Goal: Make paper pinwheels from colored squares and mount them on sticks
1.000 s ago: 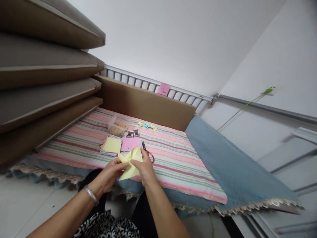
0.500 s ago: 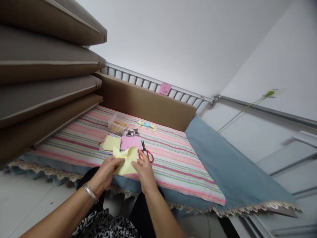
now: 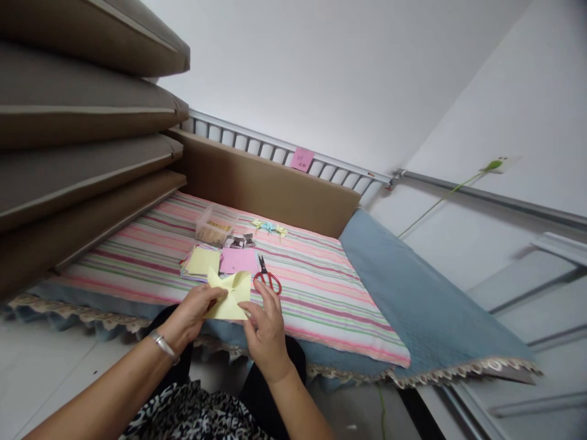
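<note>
A sheet of pale yellow paper (image 3: 235, 297) is in my hands above the front edge of the bed. Its corners are cut, and some are folded toward the middle like a pinwheel. My left hand (image 3: 197, 308) pinches it at the left, thumb near the centre. At the lower right corner, my right hand (image 3: 267, 330) has thumb and fingertips closed on the paper. Red-handled scissors (image 3: 266, 278) lie just beyond my right fingers. Behind the sheet are a stack of yellow paper squares (image 3: 203, 261) and some pink paper (image 3: 239, 261).
A clear plastic box (image 3: 215, 227) with small contents stands behind the papers, beside small grey boxes (image 3: 239, 241). Small yellow and blue paper pinwheels (image 3: 269, 228) lie farther back on the striped cloth (image 3: 321, 287). Stacked brown cushions (image 3: 92, 131) rise at the left.
My right hand has slid down to the paper's lower right corner, its fingers spread a little from the sheet's right side. The left hand keeps its pinch. The view has shifted slightly.
</note>
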Available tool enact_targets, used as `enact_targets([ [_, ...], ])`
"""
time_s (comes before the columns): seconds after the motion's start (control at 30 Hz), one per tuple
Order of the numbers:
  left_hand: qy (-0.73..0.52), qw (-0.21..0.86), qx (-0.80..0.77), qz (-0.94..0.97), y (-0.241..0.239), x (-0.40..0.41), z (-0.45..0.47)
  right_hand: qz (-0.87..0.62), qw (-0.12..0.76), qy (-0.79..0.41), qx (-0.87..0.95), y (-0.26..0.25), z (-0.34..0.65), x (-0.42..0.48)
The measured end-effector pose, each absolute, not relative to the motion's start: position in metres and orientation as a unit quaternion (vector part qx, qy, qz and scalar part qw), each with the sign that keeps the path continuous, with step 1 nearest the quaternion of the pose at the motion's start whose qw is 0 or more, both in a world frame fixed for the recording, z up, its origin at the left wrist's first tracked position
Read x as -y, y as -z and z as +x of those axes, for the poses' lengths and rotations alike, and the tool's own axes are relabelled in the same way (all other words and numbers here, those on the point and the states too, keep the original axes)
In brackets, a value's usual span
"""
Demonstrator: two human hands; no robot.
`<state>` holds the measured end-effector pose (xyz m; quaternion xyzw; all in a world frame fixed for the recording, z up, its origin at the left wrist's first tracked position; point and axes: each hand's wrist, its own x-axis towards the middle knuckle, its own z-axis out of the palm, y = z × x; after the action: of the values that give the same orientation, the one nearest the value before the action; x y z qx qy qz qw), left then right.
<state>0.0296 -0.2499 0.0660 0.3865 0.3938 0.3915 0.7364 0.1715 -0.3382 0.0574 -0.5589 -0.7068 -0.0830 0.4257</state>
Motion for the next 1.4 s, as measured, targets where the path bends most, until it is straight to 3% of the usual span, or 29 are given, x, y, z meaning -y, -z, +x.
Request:
enact_targets([
  [0.17, -0.384, 0.723, -0.403, 0.409, -0.058, 0.248, 0.031, -0.545, 0.424, 0.077, 0.719, -0.058, 0.175, 0.338],
  [0.47, -0.378, 0.710, -0.399, 0.441, -0.059, 0.252, 0.037, -0.607, 0.474, -0.111, 0.628, -0.062, 0.171, 0.328],
  [1.4, -0.338, 0.748, -0.361, 0.442, -0.066, 0.259, 0.035, -0.694, 0.420, -0.114, 0.574, -0.074, 0.164, 0.315],
])
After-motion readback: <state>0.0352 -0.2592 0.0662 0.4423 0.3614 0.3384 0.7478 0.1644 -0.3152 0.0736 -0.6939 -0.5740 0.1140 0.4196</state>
